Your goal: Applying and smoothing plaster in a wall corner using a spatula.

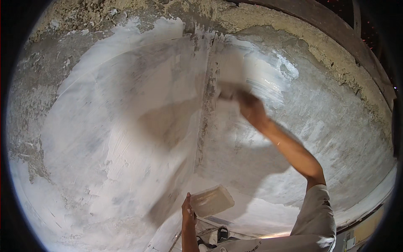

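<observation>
My right hand is raised to the wall just right of the inside corner. It is closed round a flat plastering tool, smeared by motion, so the blade's exact shape and whether it touches the wall are unclear. Streaky wet white plaster shines on the wall beside and above this hand. Low in the middle, my left hand grips a shallow, pale rectangular tray by its left edge, tilted toward me. The fingers under the tray are mostly hidden.
A rough grey-brown strip runs down the corner between two white-smeared walls. Bare, crumbly plaster borders the coating above. A dark beam crosses the upper right. Below the tray, a sandalled foot shows.
</observation>
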The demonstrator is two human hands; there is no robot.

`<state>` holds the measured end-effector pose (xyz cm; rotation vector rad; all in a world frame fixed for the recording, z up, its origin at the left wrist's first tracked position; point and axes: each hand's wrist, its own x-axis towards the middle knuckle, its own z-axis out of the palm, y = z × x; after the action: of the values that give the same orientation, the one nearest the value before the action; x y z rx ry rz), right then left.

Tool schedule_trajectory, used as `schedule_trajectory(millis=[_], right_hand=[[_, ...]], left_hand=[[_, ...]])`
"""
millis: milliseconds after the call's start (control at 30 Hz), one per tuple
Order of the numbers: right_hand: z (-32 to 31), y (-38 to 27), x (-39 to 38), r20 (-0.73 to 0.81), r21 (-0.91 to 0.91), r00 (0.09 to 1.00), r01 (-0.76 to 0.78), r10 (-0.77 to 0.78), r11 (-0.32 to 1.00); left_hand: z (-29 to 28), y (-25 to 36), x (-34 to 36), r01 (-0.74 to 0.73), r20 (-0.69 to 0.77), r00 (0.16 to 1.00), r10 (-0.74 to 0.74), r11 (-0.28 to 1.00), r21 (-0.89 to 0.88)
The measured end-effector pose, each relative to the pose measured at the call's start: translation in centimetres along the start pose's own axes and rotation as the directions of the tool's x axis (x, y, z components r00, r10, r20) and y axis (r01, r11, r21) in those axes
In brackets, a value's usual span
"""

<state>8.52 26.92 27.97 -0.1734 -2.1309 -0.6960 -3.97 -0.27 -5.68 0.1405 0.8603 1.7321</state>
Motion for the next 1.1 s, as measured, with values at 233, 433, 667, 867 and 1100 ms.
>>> schedule_trajectory(millis=[233,433,667,867,1100], right_hand=[[0.4,5.3,-1.3,0.173,-0.411,0.977,0.190,-0.128,0.892],[3.1,-4.5,-16.2,0.693,-0.234,0.716,0.338,-0.088,0.911],[-4.5,-1.9,-2.3,0.167,0.220,0.980,-0.139,0.103,0.966],[-8.4,4.8,3.3,0.177,-0.385,0.951,-0.171,0.255,0.907],[-0.2,-0.7,-11.4,0.619,-0.502,0.768,0.222,0.168,0.836]], left_hand=[[-3.8,-2.9,2.6,-0.058,0.099,0.994,0.055,0.998,0.023],[-0.1,-0.3,0.5,0.059,0.010,0.998,-0.059,0.998,0.010],[0.2,0.2,0.5,-0.004,0.030,1.000,0.003,1.000,0.025],[2.2,0.2,-0.3,-0.025,0.101,0.995,0.020,0.999,0.047],[2.7,0.0,0.2,-0.056,0.097,0.994,0.048,0.996,0.071]])
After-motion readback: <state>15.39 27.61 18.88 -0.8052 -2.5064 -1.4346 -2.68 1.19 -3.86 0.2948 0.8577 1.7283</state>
